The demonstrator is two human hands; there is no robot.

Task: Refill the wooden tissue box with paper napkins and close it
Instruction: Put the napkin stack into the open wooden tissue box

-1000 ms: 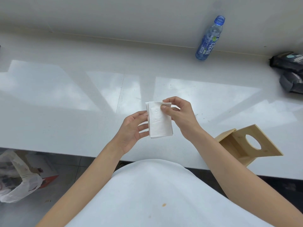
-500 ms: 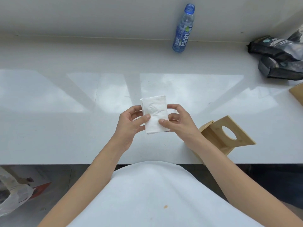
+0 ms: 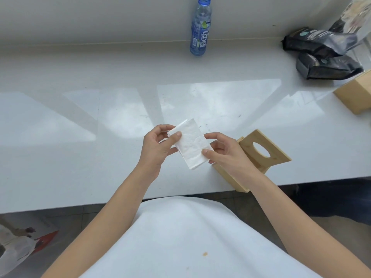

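A folded stack of white paper napkins (image 3: 190,144) hangs above the white counter, tilted, held between both hands. My left hand (image 3: 155,148) pinches its upper left corner with thumb on top. My right hand (image 3: 224,152) grips its lower right edge. Just right of my right hand lies the wooden tissue box (image 3: 259,157) on its side near the counter's front edge, its panel with the oval hole facing up and to the right. My right wrist hides part of the box.
A blue water bottle (image 3: 199,29) stands at the back wall. Dark foil bags (image 3: 323,55) lie at the back right, with a second wooden block (image 3: 355,95) in front of them. The counter's front edge (image 3: 80,205) runs close to my body; a plastic bag (image 3: 14,247) lies on the floor at left.
The napkin stack has turned from upright to tilted, top toward the left. My right hand slid from its top corner to its lower right edge. The view shifted, showing more of the right side.
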